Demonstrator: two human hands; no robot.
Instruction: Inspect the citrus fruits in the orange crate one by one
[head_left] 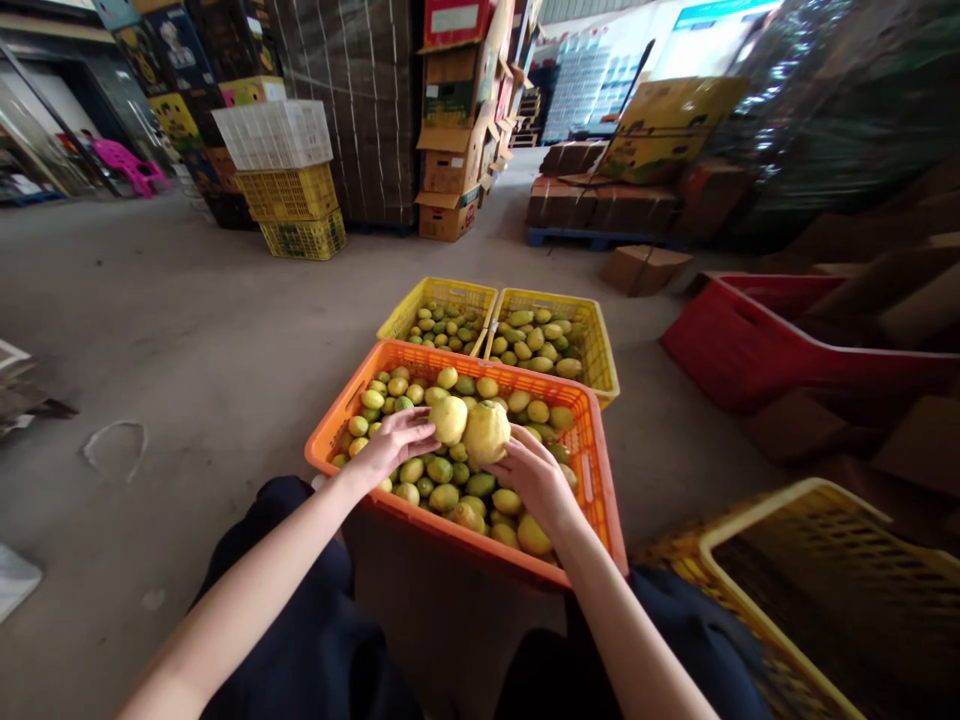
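Yellow lemon [448, 420]: holding in left fingers [414, 432]; gripping larger, lumpier lemon [487, 432] in right fingers [519, 456], just beside first. Seemingly inspecting both, side by side, over orange crate [607, 485] of fruit [444, 498] below fingers. Calling next for steady grip on each.

Yellow lemon [449, 420] beside bigger, bumpier lemon [487, 432]

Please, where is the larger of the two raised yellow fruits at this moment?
In the head view, near the centre, the larger fruit is held in the right hand, right of the smaller fruit and above the orange crate.
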